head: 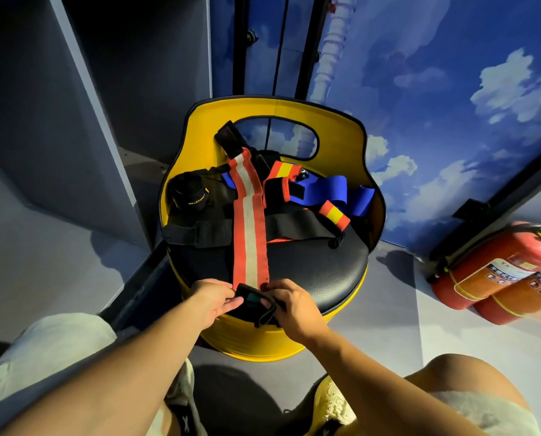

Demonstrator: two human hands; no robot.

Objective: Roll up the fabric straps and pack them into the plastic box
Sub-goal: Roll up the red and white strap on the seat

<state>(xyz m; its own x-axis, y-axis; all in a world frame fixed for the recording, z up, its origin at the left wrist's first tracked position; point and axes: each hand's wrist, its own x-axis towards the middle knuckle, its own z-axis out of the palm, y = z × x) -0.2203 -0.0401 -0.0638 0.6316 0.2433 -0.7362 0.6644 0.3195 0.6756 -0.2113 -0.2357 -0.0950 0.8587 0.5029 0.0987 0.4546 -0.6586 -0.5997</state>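
Observation:
A long orange strap with a pale centre stripe lies lengthwise across the black seat of a yellow barrel chair. Its near end, a black tab with a loop, sits at the seat's front edge. My left hand pinches that black end from the left. My right hand grips it from the right, fingers curled round the loop. Behind lie a blue strap, an orange-yellow strap, a black strap and a rolled black strap. No plastic box is in view.
The chair's yellow backrest rises behind the straps. Two red fire extinguishers lie on the floor at the right. A grey cabinet stands at the left. My knees and a shoe are below.

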